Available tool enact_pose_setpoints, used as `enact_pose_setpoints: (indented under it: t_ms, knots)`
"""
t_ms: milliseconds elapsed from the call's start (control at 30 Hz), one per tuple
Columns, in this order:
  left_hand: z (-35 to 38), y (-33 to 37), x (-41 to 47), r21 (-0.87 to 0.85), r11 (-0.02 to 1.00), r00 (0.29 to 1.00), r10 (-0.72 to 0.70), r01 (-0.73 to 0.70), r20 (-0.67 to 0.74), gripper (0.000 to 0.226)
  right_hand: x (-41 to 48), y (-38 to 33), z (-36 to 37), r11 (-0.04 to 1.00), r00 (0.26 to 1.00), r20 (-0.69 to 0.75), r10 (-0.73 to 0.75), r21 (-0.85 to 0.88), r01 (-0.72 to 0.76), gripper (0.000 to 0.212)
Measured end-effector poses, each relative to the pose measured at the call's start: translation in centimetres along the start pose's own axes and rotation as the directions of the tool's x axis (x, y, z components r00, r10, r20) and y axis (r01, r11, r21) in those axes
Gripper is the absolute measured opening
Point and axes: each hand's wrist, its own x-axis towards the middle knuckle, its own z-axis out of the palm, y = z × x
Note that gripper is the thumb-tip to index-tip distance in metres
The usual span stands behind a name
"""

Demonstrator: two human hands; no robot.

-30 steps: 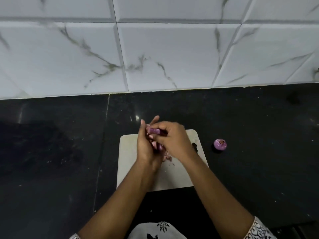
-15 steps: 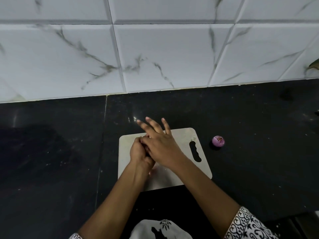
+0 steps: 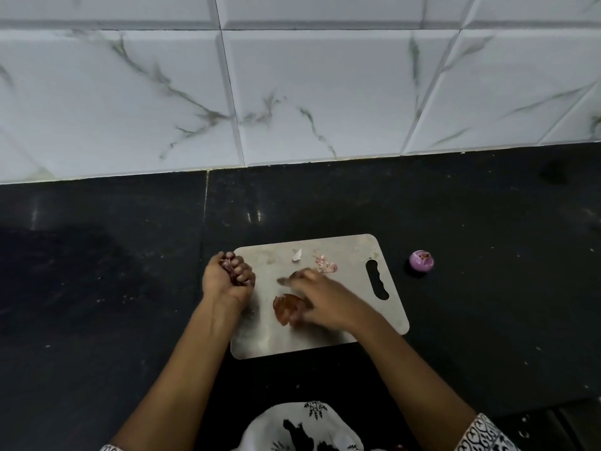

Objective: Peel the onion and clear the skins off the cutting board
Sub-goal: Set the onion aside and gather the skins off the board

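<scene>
while the left hand (image 3: 227, 278) sits at the far left corner of the cutting board (image 3: 260, 340), its fingers curled tight round a bunch of skins (image 3: 231, 271), the right hand (image 3: 320, 301) lies low over the middle of the board. it is blurred, with fingers that seem stretched out flat and holding nothing. its near side touches a brown skin (image 3: 284, 307) lying on the board. a white scrap (image 3: 297, 255) and some pink scraps (image 3: 325, 263) lie near the board's far edge, just beyond the right hand. the onion (image 3: 421, 260), peeled and purple, stands on the black surface (image 3: 487, 288) off the board's right edge, apart from it, so peeling looks done and clearing is the step in hand. dry skins are light and brittle: a fast sweep could flick them over the board's edge onto the surface, or crumble the brown skin into bits that are harder to gather. the full left hand may shed pieces if it opens to take more. the small far scraps are easy to miss.
</scene>
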Motion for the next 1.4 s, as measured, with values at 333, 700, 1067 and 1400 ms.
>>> enact_pose_setpoints:
  t_ms: [333,700,1067,1400]
  knots:
    - [-0.3,-3.1,-0.3,0.126,0.992,1.000,-0.007,0.005,0.020,0.024,0.8,-1.4,1.7,0.846,0.792,-0.550,0.266,0.526,0.082,0.020]
    - [-0.5,-5.7,-1.4,0.111,0.994,0.999,-0.008,0.003,0.048,0.040,2.0,-4.2,2.7,0.968,0.925,-0.342,-0.165,-0.236,0.086,0.033]
    - [-0.9,-3.0,1.0,0.154,0.986,0.994,0.071,-0.057,-0.086,0.045,6.3,5.9,-1.4,0.997,0.970,-0.231,-0.073,-0.008,0.073,0.037]
    - [-1.3,-2.9,1.6,0.098,0.995,0.999,0.009,-0.005,-0.033,0.043,0.5,8.3,1.8,0.970,0.979,-0.117,-0.165,-0.201,0.140,0.039]
